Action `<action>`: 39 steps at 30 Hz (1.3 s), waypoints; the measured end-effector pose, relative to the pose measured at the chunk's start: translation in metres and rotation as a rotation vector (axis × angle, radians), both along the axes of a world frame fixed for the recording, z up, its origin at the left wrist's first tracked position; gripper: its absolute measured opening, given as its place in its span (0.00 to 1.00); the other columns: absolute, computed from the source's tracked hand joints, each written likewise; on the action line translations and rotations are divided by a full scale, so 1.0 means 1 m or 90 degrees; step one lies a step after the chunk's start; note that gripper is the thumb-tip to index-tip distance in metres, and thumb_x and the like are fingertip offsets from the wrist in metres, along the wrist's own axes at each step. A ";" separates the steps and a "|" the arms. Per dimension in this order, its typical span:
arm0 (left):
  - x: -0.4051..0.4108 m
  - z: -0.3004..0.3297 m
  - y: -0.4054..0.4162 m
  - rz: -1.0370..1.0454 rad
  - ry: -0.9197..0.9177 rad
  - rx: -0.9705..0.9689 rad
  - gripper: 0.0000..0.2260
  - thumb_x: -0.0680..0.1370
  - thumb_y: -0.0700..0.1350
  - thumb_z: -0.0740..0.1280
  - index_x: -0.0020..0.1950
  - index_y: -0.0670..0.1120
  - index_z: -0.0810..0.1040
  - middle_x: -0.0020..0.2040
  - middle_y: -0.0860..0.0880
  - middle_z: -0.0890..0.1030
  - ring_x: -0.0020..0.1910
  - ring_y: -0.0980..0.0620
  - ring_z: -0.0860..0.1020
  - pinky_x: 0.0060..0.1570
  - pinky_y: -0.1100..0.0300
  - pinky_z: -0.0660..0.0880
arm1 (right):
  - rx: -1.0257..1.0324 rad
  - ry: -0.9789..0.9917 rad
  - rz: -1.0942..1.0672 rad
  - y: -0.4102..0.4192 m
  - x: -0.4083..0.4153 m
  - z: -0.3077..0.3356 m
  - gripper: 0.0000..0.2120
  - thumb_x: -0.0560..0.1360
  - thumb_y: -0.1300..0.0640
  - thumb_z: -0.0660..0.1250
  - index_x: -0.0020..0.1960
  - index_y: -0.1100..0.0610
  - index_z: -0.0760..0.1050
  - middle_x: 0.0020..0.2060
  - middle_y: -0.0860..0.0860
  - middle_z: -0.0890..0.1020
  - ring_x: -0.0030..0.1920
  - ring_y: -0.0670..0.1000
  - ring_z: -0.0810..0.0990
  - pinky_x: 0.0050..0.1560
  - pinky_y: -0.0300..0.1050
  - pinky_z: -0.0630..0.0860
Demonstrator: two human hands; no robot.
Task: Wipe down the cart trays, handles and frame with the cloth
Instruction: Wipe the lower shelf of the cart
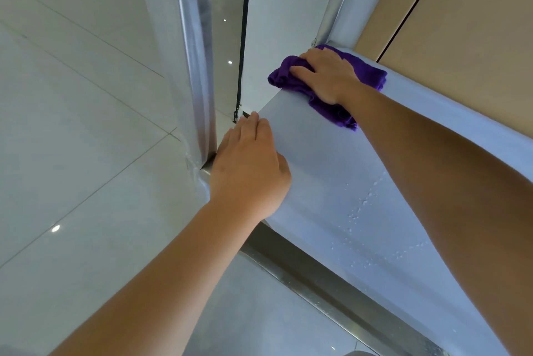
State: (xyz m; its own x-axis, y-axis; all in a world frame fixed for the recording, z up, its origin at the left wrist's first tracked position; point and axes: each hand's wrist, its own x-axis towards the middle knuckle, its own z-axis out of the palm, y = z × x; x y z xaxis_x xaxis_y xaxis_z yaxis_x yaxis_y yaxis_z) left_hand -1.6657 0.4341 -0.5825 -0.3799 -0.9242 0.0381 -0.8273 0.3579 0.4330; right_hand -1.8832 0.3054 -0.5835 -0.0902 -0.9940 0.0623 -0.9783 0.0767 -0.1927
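The tray-wiping step is in hand. The right hand (326, 74) presses flat, fingers spread, on the purple cloth (331, 87) at the far corner of the cart's top tray (331, 171). The left hand (249, 165) rests open-fingered on the tray's near-left edge, steadying it. Water droplets (363, 208) lie nearer along the tray; next, the cloth probably needs drawing back over them.

right hand (326, 74) covering the middle of the purple cloth (372, 74), cart tray (331, 159) cut off at bottom right edge
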 end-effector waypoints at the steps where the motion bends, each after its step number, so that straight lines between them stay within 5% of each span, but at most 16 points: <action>1: -0.001 0.000 0.001 0.002 -0.003 -0.002 0.25 0.80 0.45 0.52 0.76 0.43 0.52 0.77 0.47 0.53 0.75 0.49 0.52 0.71 0.58 0.49 | 0.020 0.009 -0.016 -0.001 -0.002 0.000 0.25 0.75 0.34 0.51 0.62 0.49 0.71 0.60 0.48 0.72 0.66 0.54 0.66 0.65 0.62 0.61; 4: -0.004 0.000 0.002 0.002 -0.021 -0.017 0.25 0.80 0.48 0.52 0.76 0.42 0.53 0.76 0.45 0.53 0.74 0.48 0.53 0.72 0.57 0.50 | 0.051 0.020 -0.050 -0.005 -0.006 0.000 0.30 0.74 0.31 0.50 0.68 0.47 0.67 0.67 0.44 0.67 0.72 0.54 0.58 0.67 0.69 0.53; 11: -0.006 0.000 0.002 0.006 -0.015 -0.032 0.26 0.79 0.48 0.54 0.75 0.42 0.55 0.76 0.45 0.56 0.74 0.48 0.55 0.71 0.57 0.50 | 0.050 0.000 -0.117 -0.010 -0.007 0.006 0.31 0.74 0.32 0.52 0.71 0.48 0.64 0.71 0.45 0.63 0.73 0.54 0.58 0.68 0.70 0.51; 18: -0.006 0.000 0.003 0.006 -0.021 -0.029 0.26 0.78 0.49 0.54 0.74 0.42 0.56 0.75 0.46 0.58 0.72 0.48 0.56 0.71 0.56 0.52 | 0.049 -0.027 -0.330 -0.008 -0.009 0.003 0.36 0.74 0.32 0.50 0.76 0.50 0.54 0.76 0.49 0.56 0.76 0.57 0.50 0.68 0.72 0.42; 28: -0.009 0.000 0.002 0.007 0.001 -0.017 0.26 0.78 0.51 0.55 0.74 0.44 0.58 0.74 0.47 0.59 0.72 0.49 0.58 0.71 0.55 0.56 | 0.162 -0.035 -0.541 -0.015 -0.006 0.010 0.39 0.74 0.31 0.43 0.77 0.52 0.41 0.77 0.51 0.43 0.73 0.70 0.39 0.65 0.76 0.40; 39: -0.010 -0.002 0.002 0.007 -0.004 -0.017 0.26 0.77 0.51 0.56 0.73 0.42 0.60 0.73 0.46 0.62 0.71 0.47 0.60 0.71 0.52 0.57 | 0.156 -0.118 -0.619 0.019 -0.008 0.014 0.43 0.74 0.29 0.42 0.77 0.56 0.39 0.77 0.54 0.44 0.74 0.66 0.40 0.68 0.71 0.42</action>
